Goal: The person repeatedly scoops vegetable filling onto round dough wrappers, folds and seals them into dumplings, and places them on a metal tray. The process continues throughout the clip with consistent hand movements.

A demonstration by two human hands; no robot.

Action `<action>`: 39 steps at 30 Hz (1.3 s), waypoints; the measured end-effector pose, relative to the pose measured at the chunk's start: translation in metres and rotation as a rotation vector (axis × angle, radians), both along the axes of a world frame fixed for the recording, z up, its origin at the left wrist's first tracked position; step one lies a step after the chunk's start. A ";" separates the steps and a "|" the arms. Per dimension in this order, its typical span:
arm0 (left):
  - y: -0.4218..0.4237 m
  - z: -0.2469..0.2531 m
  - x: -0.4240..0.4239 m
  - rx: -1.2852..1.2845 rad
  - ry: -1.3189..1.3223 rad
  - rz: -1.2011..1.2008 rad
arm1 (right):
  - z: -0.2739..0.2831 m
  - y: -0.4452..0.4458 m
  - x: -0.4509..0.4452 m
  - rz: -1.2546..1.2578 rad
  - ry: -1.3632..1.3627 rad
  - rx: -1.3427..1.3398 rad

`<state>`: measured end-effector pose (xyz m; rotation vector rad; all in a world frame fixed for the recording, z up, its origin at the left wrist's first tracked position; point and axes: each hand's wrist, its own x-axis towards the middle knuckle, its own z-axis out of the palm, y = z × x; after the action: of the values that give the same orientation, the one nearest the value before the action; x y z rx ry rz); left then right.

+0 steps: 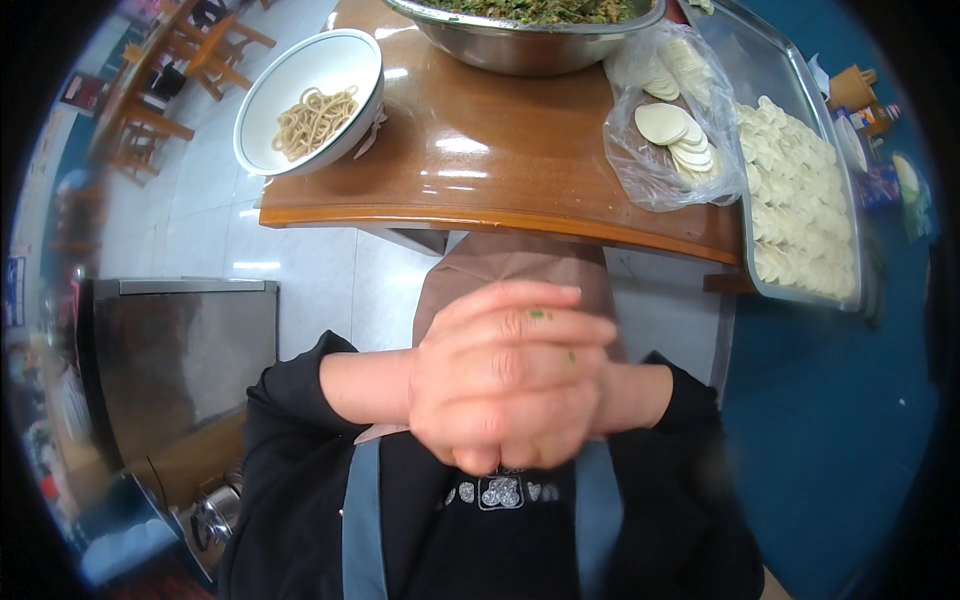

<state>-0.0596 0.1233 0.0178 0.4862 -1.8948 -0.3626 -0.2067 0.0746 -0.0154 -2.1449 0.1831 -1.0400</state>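
My left hand (510,360) lies over my right hand (619,394) in front of my chest, fingers pointing to the right. Bits of green filling cling to the left fingers. Most of the right hand is hidden behind the left, so its fingers cannot be made out. Beyond them on the wooden table (450,172) is a clear plastic bag (637,176) with round dough wrappers (664,124). A steel bowl (525,49) of chopped green and orange filling (540,9) stands at the back. Filled dumplings (799,202) cover much of a metal tray (757,45) on the right.
A white bowl (259,139) of brown noodles (315,124) stands at the table's left corner, tilted in the view. Wooden stools (217,56) are at the far left. A steel-fronted cabinet (187,360) is on my left, with a metal pot (217,514) below.
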 end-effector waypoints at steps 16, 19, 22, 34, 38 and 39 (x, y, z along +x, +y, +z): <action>-0.023 -0.029 -0.012 1.140 0.863 -0.097 | -0.012 -0.039 -0.004 -0.220 -0.156 0.594; -0.023 -0.032 -0.017 1.191 0.953 -0.129 | -0.008 -0.050 -0.010 -0.436 0.149 -0.033; -0.027 -0.040 -0.018 1.179 0.973 -0.096 | 0.003 -0.046 -0.009 -0.620 0.309 -0.348; -0.056 -0.025 -0.027 0.708 0.343 0.250 | 0.060 -0.092 -0.047 -0.563 0.184 0.117; -0.075 -0.031 0.003 0.204 -0.092 0.597 | 0.100 -0.184 -0.107 -0.764 0.257 0.059; -0.079 -0.033 0.009 0.164 -0.165 0.662 | 0.111 -0.213 -0.121 -0.854 0.383 -0.005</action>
<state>-0.0509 0.0446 -0.0157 1.2382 -1.7451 -0.0347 -0.3279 -0.1389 0.0952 -2.2788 1.3651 -1.0320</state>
